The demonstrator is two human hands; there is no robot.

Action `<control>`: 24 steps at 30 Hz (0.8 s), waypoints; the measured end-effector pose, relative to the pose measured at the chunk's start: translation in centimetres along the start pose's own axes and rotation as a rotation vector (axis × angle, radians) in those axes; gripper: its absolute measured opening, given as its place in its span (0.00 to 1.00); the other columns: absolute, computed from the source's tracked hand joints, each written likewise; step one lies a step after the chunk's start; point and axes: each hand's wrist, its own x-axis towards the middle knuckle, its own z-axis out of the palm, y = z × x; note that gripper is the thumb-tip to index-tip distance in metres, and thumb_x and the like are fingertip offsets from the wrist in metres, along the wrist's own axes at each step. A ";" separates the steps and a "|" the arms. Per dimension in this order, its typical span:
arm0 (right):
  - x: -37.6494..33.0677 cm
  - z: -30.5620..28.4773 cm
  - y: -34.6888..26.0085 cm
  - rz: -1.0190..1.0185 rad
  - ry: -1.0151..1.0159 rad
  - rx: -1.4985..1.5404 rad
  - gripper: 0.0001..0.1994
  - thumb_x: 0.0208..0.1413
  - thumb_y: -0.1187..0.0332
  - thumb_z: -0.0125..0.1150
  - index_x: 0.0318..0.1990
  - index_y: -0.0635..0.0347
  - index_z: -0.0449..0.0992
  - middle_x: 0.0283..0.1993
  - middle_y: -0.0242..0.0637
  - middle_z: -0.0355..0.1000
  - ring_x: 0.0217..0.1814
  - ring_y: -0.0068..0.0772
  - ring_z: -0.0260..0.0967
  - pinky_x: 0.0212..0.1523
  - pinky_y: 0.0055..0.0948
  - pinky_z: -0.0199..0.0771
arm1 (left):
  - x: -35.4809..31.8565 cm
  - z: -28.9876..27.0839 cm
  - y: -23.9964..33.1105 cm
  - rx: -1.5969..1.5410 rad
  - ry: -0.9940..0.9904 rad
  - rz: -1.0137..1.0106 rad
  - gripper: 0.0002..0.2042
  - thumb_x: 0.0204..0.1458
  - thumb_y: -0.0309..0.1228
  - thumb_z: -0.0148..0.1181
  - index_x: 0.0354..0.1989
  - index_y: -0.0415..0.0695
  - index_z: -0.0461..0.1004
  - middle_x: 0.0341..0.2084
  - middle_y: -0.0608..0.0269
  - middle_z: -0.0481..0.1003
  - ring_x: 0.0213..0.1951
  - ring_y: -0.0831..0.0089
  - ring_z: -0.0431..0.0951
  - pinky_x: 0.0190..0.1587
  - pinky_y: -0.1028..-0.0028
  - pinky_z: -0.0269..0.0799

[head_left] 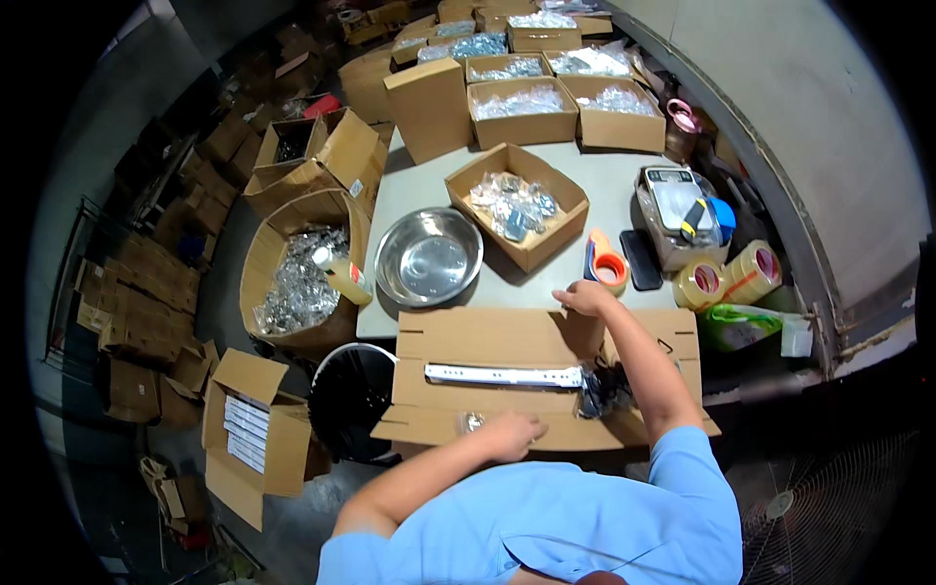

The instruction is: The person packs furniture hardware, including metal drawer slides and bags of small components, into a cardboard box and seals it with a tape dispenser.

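A long open cardboard box [487,336] lies across the near table edge with a white metal rail [502,374] inside it. My left hand [509,434] rests on the box's near flap, next to a small clear bag of hardware [472,422]. My right hand [583,296] reaches over the box and touches its far flap, just below an orange tape dispenser [606,263]. A dark plastic bag [603,388] sits in the box by the rail's right end, under my right forearm.
A steel bowl [429,257] and a small box of bagged metal parts [517,205] stand behind. Tape rolls [726,278], a scale [678,210] and a black phone [641,259] sit at right. Several parts boxes line the back; a large carton of bags [302,273] stands at left.
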 end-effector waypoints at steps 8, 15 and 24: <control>9.4 -3.6 -6.3 0.313 0.181 1.653 0.34 0.52 0.42 0.47 0.63 0.49 0.56 0.61 0.47 0.58 0.58 0.47 0.61 0.40 0.46 0.75 | -0.9 3.0 -0.8 0.057 0.276 0.057 0.16 0.48 0.36 0.51 0.45 0.45 0.70 0.32 0.55 0.72 0.32 0.54 0.77 0.33 0.61 0.75; 10.9 -3.3 -3.5 0.092 0.051 1.921 0.22 0.49 0.72 0.45 0.53 0.71 0.59 0.48 0.56 0.67 0.43 0.59 0.70 0.32 0.56 0.78 | -0.8 2.5 -0.7 -0.063 0.262 0.035 0.17 0.49 0.37 0.49 0.48 0.47 0.70 0.34 0.57 0.72 0.37 0.56 0.77 0.37 0.62 0.75; -7.5 -3.0 -3.6 -0.286 0.117 1.984 0.14 0.45 0.71 0.60 0.40 0.64 0.70 0.36 0.41 0.71 0.36 0.38 0.73 0.35 0.41 0.80 | -1.5 1.7 -0.3 -0.166 0.213 0.028 0.19 0.44 0.33 0.56 0.47 0.45 0.70 0.39 0.56 0.72 0.40 0.53 0.75 0.41 0.61 0.73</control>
